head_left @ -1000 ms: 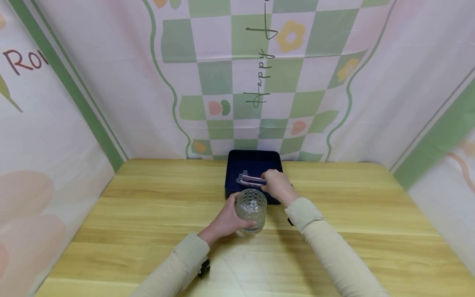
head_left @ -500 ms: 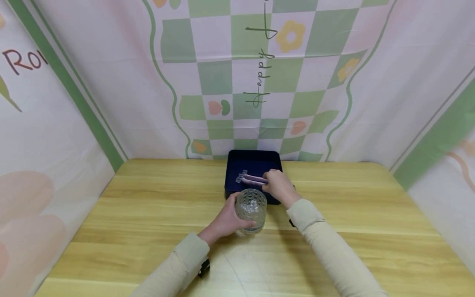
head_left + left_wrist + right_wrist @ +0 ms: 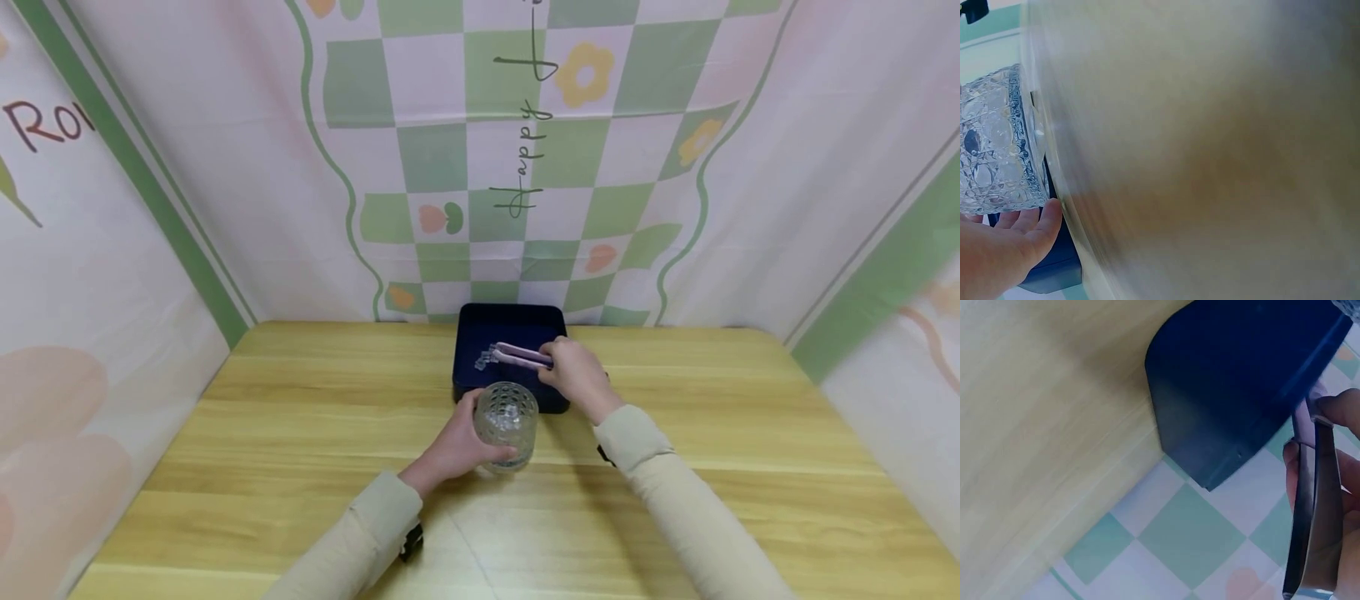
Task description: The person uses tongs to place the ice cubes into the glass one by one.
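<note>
A clear cut-glass tumbler (image 3: 507,421) stands on the table in front of the dark blue tray, and my left hand (image 3: 459,437) grips its left side. In the left wrist view the fingers reach around the patterned glass (image 3: 997,144). My right hand (image 3: 579,375) pinches a pair of light purple tongs (image 3: 521,356) over the tray. The tongs' tips are at a few small clear cubes (image 3: 483,360) that look like ice, lying in the tray. Seen from the right wrist, the thumb and fingers squeeze the tongs (image 3: 1316,506) from both sides.
The square dark blue tray (image 3: 555,321) sits at the back edge of the wooden table (image 3: 337,400), against a hanging cloth (image 3: 510,150) with a green check print. Similar cloth hangs on the left and right sides.
My right hand and the tongs have shifted slightly right and up, the tips now at the right-hand cubes. The left hand and glass stay in place.
</note>
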`<act>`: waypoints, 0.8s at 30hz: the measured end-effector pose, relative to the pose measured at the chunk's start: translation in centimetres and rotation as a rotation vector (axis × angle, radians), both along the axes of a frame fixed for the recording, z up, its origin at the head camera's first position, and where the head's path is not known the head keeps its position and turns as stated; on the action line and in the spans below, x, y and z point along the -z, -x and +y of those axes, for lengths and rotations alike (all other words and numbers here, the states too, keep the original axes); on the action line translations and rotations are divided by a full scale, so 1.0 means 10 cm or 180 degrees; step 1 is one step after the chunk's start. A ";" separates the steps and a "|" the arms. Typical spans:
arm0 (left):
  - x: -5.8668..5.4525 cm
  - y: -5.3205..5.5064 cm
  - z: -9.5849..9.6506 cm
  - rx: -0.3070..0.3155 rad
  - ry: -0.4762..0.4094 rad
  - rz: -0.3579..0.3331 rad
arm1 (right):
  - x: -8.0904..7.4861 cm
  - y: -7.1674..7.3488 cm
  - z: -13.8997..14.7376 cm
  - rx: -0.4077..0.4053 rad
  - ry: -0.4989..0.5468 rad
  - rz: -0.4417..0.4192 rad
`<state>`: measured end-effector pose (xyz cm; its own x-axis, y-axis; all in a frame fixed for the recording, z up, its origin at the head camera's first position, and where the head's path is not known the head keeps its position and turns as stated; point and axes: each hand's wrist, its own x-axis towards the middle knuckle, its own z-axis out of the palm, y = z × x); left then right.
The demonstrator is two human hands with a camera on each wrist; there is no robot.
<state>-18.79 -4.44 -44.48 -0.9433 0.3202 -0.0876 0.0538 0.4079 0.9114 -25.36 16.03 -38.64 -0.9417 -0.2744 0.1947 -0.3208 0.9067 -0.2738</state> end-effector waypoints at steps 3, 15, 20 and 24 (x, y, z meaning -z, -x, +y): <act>0.01 0.01 0.00 -0.0001 0.0015 -0.0010 | -0.03 -0.04 0.03 -0.0046 0.0070 0.0211; 0.03 0.01 -0.01 -0.0010 0.0038 -0.0022 | -0.18 -0.29 0.16 -0.0299 0.0107 0.0773; 0.03 0.02 -0.01 0.0005 0.0028 0.0010 | -0.24 -0.42 0.22 -0.0430 0.0172 0.0875; 0.02 0.02 0.00 0.0007 0.0020 0.0025 | -0.28 -0.52 0.26 -0.0613 0.0224 0.0909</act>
<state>-18.94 -4.43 -44.69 -0.9432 0.3218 -0.0821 0.0620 0.4134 0.9084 -20.16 18.59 -35.80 -0.7787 -0.4183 0.4675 -0.5569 0.8041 -0.2081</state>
